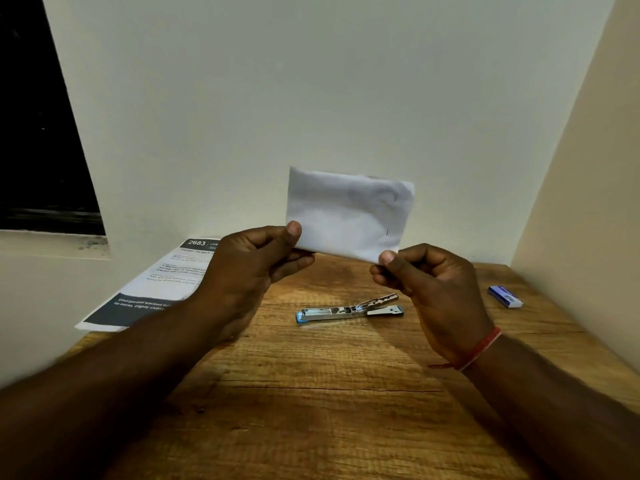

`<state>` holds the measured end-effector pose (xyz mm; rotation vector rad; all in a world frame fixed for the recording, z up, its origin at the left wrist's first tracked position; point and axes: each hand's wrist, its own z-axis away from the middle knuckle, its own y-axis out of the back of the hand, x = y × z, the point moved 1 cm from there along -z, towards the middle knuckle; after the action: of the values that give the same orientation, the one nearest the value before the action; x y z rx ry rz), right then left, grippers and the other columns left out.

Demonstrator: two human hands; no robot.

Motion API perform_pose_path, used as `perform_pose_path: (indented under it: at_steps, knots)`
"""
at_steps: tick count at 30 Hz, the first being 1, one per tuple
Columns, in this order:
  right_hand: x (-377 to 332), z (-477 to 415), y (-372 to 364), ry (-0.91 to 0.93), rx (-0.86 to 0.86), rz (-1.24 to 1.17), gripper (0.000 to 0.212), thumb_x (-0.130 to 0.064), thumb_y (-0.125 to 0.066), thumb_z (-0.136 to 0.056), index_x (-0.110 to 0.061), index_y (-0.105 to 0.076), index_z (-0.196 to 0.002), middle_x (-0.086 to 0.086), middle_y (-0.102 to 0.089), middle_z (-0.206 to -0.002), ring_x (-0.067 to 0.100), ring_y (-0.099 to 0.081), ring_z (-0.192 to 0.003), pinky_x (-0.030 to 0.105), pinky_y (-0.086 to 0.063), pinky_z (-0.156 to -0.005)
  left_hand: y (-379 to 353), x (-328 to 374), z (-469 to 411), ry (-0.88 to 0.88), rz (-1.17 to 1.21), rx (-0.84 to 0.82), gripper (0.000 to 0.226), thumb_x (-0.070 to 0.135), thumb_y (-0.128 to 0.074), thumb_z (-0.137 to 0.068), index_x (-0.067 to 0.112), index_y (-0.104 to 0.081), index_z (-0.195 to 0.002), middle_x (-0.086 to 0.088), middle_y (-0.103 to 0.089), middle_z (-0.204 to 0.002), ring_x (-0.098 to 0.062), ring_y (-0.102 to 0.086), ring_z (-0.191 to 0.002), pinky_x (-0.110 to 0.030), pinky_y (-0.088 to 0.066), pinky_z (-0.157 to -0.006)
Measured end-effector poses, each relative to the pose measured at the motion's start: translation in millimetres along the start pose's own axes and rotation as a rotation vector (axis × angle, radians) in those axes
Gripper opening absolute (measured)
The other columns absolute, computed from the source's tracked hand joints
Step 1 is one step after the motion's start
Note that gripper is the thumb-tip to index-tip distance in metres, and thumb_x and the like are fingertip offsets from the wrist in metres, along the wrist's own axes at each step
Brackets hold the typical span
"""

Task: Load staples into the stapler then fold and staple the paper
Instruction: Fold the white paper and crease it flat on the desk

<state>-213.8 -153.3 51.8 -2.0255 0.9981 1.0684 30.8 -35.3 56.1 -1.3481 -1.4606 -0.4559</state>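
Two bare hands hold a folded white paper (349, 211) upright in the air, above the middle of a wooden table (311, 393) and in front of a pale wall. The left hand (249, 261) pinches the paper's lower left corner between thumb and curled fingers (298, 263); the right hand (429, 285), with a red thread (479, 348) round its wrist, pinches the lower right corner the same way. Two small dark marks show near the paper's right edge. Below the paper, towards 6 o'clock, a stapler (349, 309) lies on the table with its metal top hinged partly up. A small staple box (505, 296) lies at 3 o'clock from the stapler, well apart. A printed sheet (152, 289) lies at 9 o'clock, partly behind the left forearm and overhanging the table's edge.
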Motion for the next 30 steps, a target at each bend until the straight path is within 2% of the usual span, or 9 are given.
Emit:
perform_pose_path:
  at_steps: [4, 7, 10, 12, 16, 20, 23, 28, 30]
  knots:
    - [5.2, 1.0, -0.2, -0.015, -0.042, 0.062, 0.024, -0.024, -0.091, -0.08, -0.004, -0.082, -0.091, 0.023, -0.085, -0.092, 0.033, -0.086, -0.087, 0.042, -0.072, -0.086, -0.3, 3.2, -0.4, -0.017, 0.057, 0.053, 0.035, 0.037, -0.086, -0.091, 0.006, -0.09, -0.106, -0.021, -0.085, -0.124, -0.035, -0.083, -0.12, -0.04, -0.068, -0.102]
    - [4.3, 1.1, -0.6, -0.016, 0.002, 0.083, 0.044, -0.032, -0.097, -0.071, -0.017, -0.081, -0.109, 0.009, -0.086, -0.108, 0.031, -0.086, -0.101, 0.043, -0.072, -0.088, 0.8, 8.9, 1.2, -0.106, -0.079, 0.1, 0.024, 0.031, -0.085, -0.095, 0.01, -0.091, -0.103, -0.016, -0.088, -0.113, -0.032, -0.086, -0.111, -0.036, -0.069, -0.097]
    - [-6.2, 1.5, 1.2, 0.153, 0.063, 0.351, 0.071, -0.047, -0.098, -0.072, -0.038, -0.068, -0.136, -0.013, -0.077, -0.134, 0.01, -0.075, -0.125, 0.033, -0.066, -0.098, 1.9, 17.9, 6.6, -0.379, -0.533, 0.128, 0.006, 0.024, -0.086, -0.1, 0.022, -0.092, -0.1, 0.004, -0.09, -0.101, -0.01, -0.086, -0.1, -0.02, -0.064, -0.092]
    - [-11.1, 4.1, 2.2, 0.309, 0.041, 0.528, 0.083, -0.052, -0.098, -0.08, -0.039, -0.057, -0.151, -0.019, -0.065, -0.151, 0.008, -0.062, -0.142, 0.033, -0.056, -0.109, -0.1, 23.0, 11.5, -0.639, -0.808, 0.046, 0.005, 0.019, -0.087, -0.099, 0.019, -0.091, -0.101, 0.01, -0.088, -0.104, -0.001, -0.081, -0.104, -0.014, -0.056, -0.094]
    - [-14.8, 12.2, -4.9, 0.537, -0.048, 0.736, 0.068, -0.049, -0.081, -0.094, -0.033, -0.058, -0.156, -0.023, -0.058, -0.156, 0.008, -0.054, -0.148, 0.024, -0.047, -0.117, -8.1, 27.7, 19.0, -0.901, -0.988, -0.123, 0.011, 0.009, -0.086, -0.097, 0.009, -0.091, -0.106, 0.002, -0.085, -0.116, -0.003, -0.079, -0.112, -0.018, -0.056, -0.103]
    - [-15.5, 20.1, -14.4, 0.494, -0.068, 0.641, 0.03, -0.042, -0.076, -0.104, -0.032, -0.074, -0.133, -0.023, -0.074, -0.13, -0.006, -0.069, -0.126, 0.014, -0.056, -0.098, -10.7, 30.5, 20.2, -0.904, -1.037, -0.175, 0.01, 0.009, -0.086, -0.098, 0.009, -0.091, -0.107, -0.002, -0.087, -0.114, -0.013, -0.082, -0.108, -0.022, -0.059, -0.101]
    - [-17.3, 21.9, -19.7, 0.418, -0.044, 0.528, 0.016, -0.041, -0.074, -0.096, -0.038, -0.08, -0.11, -0.022, -0.084, -0.104, -0.003, -0.077, -0.107, 0.022, -0.064, -0.084, -11.4, 27.2, 19.5, -0.838, -0.992, -0.205, 0.01, 0.013, -0.088, -0.098, 0.01, -0.091, -0.107, -0.001, -0.087, -0.113, -0.014, -0.083, -0.108, -0.026, -0.061, -0.097]
    - [-17.9, 24.2, -21.9, 0.335, -0.05, 0.425, 0.016, -0.039, -0.08, -0.091, -0.033, -0.086, -0.104, -0.018, -0.087, -0.103, 0.008, -0.082, -0.103, 0.036, -0.069, -0.083, -20.8, 11.3, 26.8, -0.617, -0.771, -0.127, 0.012, 0.03, -0.089, -0.097, 0.022, -0.089, -0.106, 0.01, -0.086, -0.11, -0.014, -0.081, -0.11, -0.022, -0.06, -0.093]
    - [-18.3, 25.6, -23.2, 0.313, -0.047, 0.403, 0.016, -0.038, -0.081, -0.09, -0.031, -0.087, -0.103, -0.015, -0.087, -0.102, 0.011, -0.082, -0.102, 0.039, -0.069, -0.083, -24.1, 7.6, 27.2, -0.503, -0.601, -0.097, 0.026, 0.029, -0.094, -0.092, 0.026, -0.08, -0.113, 0.004, -0.086, -0.114, -0.021, -0.083, -0.112, -0.031, -0.066, -0.092]
